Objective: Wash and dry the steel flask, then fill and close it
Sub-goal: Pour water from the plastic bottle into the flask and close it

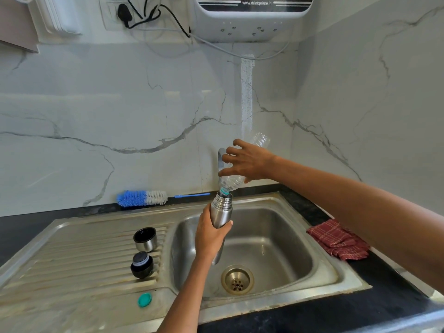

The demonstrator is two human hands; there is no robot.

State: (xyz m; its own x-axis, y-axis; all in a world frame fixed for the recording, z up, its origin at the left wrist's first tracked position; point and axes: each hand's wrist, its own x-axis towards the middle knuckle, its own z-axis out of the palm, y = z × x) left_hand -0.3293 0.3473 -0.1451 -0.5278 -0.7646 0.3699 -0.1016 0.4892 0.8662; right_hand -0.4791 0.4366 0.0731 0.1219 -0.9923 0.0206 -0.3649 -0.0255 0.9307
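My left hand point(211, 234) grips the steel flask point(221, 210) upright over the sink basin point(276, 248). My right hand point(247, 162) holds a clear plastic bottle point(231, 182) tipped steeply, its mouth down at the flask's open neck. On the draining board to the left stand the flask's steel cup point(145, 239) and its black stopper point(141, 265). A teal bottle cap point(144, 299) lies near the board's front edge.
A blue and white bottle brush point(144, 197) lies on the counter against the wall. A red checked cloth point(338, 240) lies right of the sink. A tap point(220, 159) stands behind my right hand. A water purifier point(252, 18) hangs on the marble wall above.
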